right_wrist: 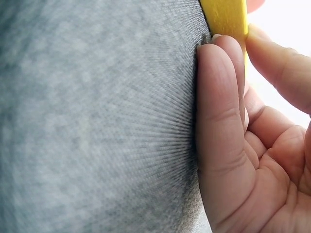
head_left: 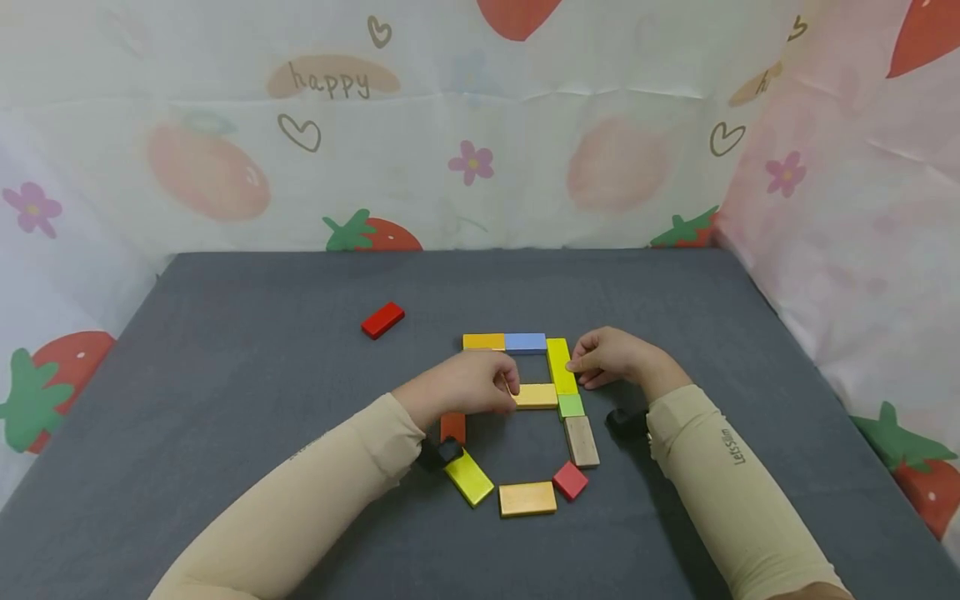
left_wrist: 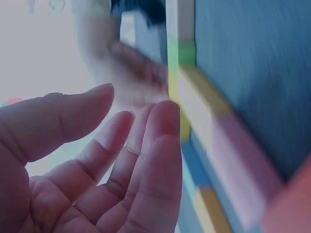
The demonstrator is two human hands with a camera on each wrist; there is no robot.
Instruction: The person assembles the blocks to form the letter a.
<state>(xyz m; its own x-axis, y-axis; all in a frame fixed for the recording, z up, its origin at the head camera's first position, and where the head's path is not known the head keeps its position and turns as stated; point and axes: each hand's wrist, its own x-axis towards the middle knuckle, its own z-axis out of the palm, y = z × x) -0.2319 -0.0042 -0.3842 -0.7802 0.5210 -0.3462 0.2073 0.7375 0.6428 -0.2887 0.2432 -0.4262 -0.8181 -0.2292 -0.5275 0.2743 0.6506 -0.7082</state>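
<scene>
Flat coloured blocks form a ring with a crossbar on the grey cloth. My right hand [head_left: 615, 358] touches the long yellow block [head_left: 562, 365] on the right side, its thumb at the top edge and its fingers along the outer side. Over the crossbar hovers my left hand [head_left: 471, 382], nothing between its thumb and fingers. Beside it lie a tan block [head_left: 537, 396] and, in the left wrist view, a pinkish block [left_wrist: 240, 158]. Orange [head_left: 483, 342] and blue [head_left: 525, 342] blocks make the top row. Below the yellow block comes a green block [head_left: 571, 406].
A red block [head_left: 383, 320] lies apart at the upper left. The lower ring has a greyish wooden block [head_left: 582, 442], red block [head_left: 570, 481], light orange block [head_left: 527, 499], yellow-green block [head_left: 470, 477] and orange-brown block [head_left: 453, 427]. Printed curtains [head_left: 525, 108] stand behind the table.
</scene>
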